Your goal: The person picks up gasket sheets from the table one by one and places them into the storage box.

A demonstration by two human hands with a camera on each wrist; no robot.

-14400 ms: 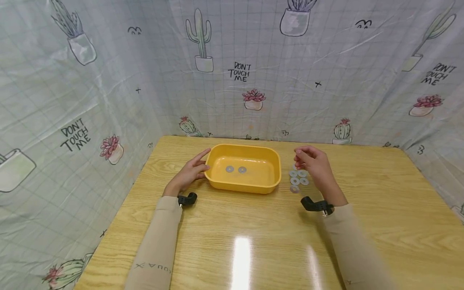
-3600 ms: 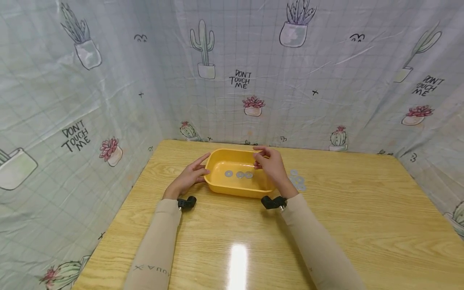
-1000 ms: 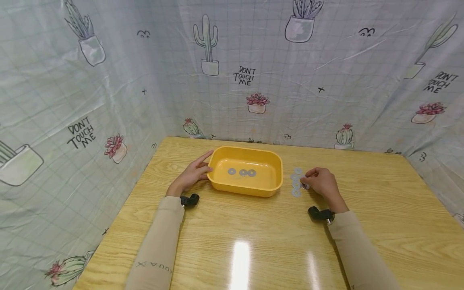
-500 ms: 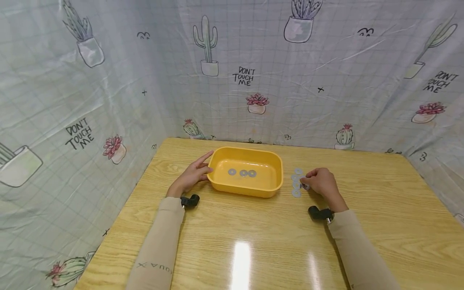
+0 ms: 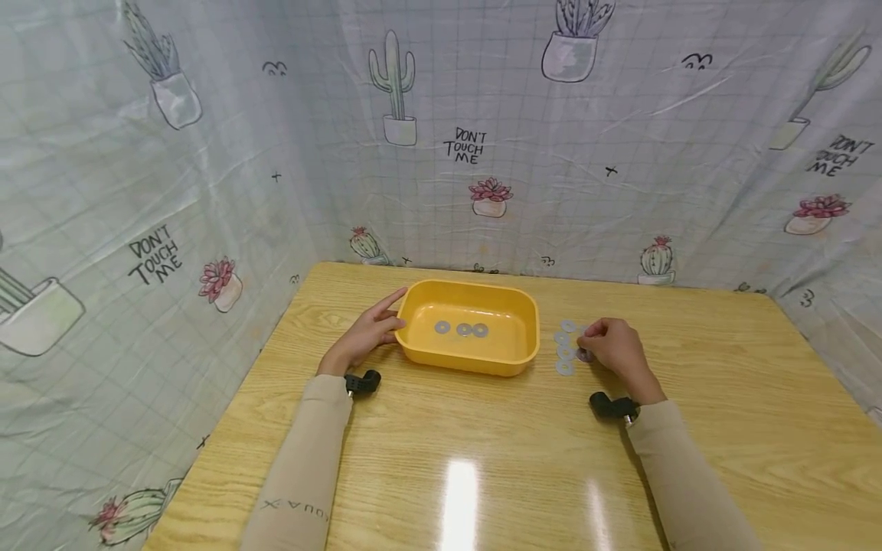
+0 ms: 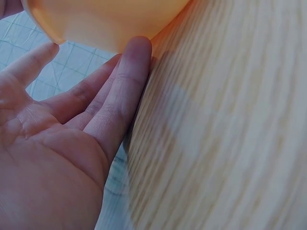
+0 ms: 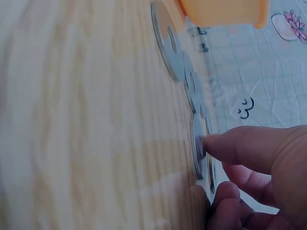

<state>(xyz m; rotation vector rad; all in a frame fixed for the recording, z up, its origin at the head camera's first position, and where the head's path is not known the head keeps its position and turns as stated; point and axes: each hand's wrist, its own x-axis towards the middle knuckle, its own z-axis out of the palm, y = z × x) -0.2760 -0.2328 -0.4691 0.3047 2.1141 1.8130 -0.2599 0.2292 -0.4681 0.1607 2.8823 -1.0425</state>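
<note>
Against cactus-print sheeting, a washer (image 7: 197, 143) is being pinched off the counter (image 5: 482, 459) by the right hand (image 5: 616, 348) while the yellow tray (image 5: 468, 360) is steadied by the spread left hand (image 5: 365, 337); lifting it tray-ward is judged due next.

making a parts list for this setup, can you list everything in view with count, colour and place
tray: one, yellow, middle of the table
washers in tray: three, silver, in a row on the tray floor
washers on table: at least four in a cluster, silver, right of the tray; the hand hides part of the cluster
table: one, light wood, under everything
curtain: pale grid print with cacti and DON'T TOUCH ME, round three sides
wrist cameras: two, black, one on each wrist
sleeves: two, beige
left hand: fingers straight against the tray's left wall
right hand: fingertips on a washer on the table
</note>
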